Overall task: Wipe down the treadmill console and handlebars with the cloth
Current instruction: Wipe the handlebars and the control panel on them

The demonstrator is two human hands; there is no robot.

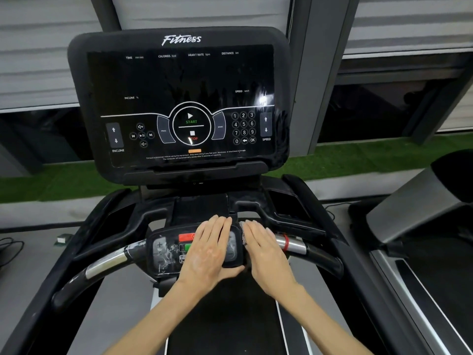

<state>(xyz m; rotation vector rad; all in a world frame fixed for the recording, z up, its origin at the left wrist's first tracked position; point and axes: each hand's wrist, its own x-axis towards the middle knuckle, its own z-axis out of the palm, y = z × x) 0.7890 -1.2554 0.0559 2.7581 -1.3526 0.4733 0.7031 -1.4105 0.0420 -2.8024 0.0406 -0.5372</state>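
While the left hand [212, 252] lies flat on the small black control pad [163, 249] mid-handlebar, fingers straight, grip apart, the right hand [266, 254] presses a grey textured cloth [242, 233] onto the black-and-chrome curved handlebar [297, 246] just right of the pad. Its fingers are straight too, grip apart, not curled round the cloth. Cloth mostly hidden under palm. The big black treadmill console screen [184, 98] stands above, apart from both hands.

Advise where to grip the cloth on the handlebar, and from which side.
The cloth is mostly hidden under the flat right hand; only a grey strip shows beside the control pod. It seems draped over the round handlebar, so probably come from above and curl fingers round cloth and bar together, not pinch that thin edge, which the left hand crowds.
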